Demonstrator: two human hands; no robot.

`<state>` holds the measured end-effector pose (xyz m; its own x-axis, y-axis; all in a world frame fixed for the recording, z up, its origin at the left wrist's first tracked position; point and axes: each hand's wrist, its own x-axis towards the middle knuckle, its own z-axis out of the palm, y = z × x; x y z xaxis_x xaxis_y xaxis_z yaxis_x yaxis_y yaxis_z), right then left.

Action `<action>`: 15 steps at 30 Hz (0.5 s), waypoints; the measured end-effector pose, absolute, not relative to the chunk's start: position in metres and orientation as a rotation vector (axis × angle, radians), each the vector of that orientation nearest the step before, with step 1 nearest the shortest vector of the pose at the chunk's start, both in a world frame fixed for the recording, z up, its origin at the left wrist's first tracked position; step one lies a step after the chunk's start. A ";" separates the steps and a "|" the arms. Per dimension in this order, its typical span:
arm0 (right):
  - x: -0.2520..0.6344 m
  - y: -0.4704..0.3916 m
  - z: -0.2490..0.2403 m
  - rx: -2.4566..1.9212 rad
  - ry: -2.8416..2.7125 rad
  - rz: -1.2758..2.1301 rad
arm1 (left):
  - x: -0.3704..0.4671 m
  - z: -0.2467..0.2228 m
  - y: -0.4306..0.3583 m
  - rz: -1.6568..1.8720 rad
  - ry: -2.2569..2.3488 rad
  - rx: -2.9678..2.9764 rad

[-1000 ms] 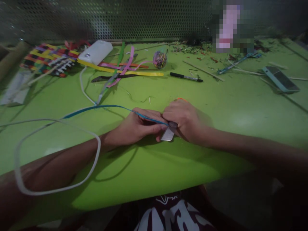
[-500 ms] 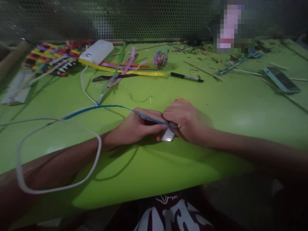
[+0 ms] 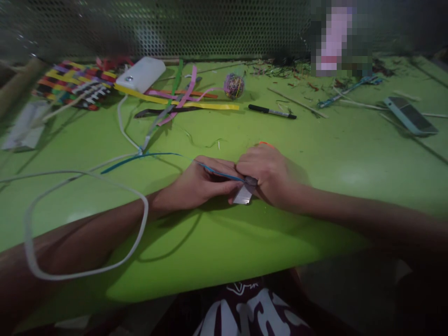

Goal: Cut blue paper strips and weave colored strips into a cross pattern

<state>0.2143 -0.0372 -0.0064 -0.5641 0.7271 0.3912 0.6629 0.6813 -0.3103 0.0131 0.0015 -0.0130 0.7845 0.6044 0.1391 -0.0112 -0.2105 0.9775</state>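
A thin blue strip [image 3: 219, 173] runs over my left hand [image 3: 196, 186], between thumb and fingers, and ends at my right hand. My left hand is closed, its thumb pressing near the strip's end. My right hand [image 3: 271, 175] is a fist against the left fingertips; what lies inside it is hidden. Between the hands a small dark grey piece [image 3: 251, 181] shows, too little of it to name. Below it a flat whitish, shiny piece [image 3: 242, 195] sticks out under the thumb. A bit of orange [image 3: 266, 143] peeks out behind the right fist.
A white cable [image 3: 144, 219] loops above my left forearm. Further back lie a white power bank [image 3: 142, 76], coloured strips [image 3: 210, 106], a ball of bands [image 3: 234, 86], a black marker [image 3: 272, 112], a woven colourful piece [image 3: 75, 84], thin sticks [image 3: 297, 102] and a phone [image 3: 410, 116].
The loose tail of the blue strip has slid to the right, toward my hands. Both hands stay almost where they were, and the whitish piece has shifted slightly.
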 end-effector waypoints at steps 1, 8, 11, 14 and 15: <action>0.214 -0.037 -0.006 -1.082 -2.404 0.180 | 0.013 -0.013 0.001 0.604 0.470 1.701; 0.214 -0.036 -0.008 -1.044 -2.380 0.143 | 0.014 -0.012 0.001 0.603 0.476 1.671; 0.214 -0.036 -0.007 -1.049 -2.408 0.163 | 0.014 -0.012 0.000 0.614 0.462 1.660; 0.213 -0.035 -0.008 -1.078 -2.407 0.159 | 0.015 -0.012 0.000 0.610 0.463 1.650; 0.213 -0.035 -0.008 -1.091 -2.404 0.155 | 0.015 -0.012 0.000 0.606 0.469 1.646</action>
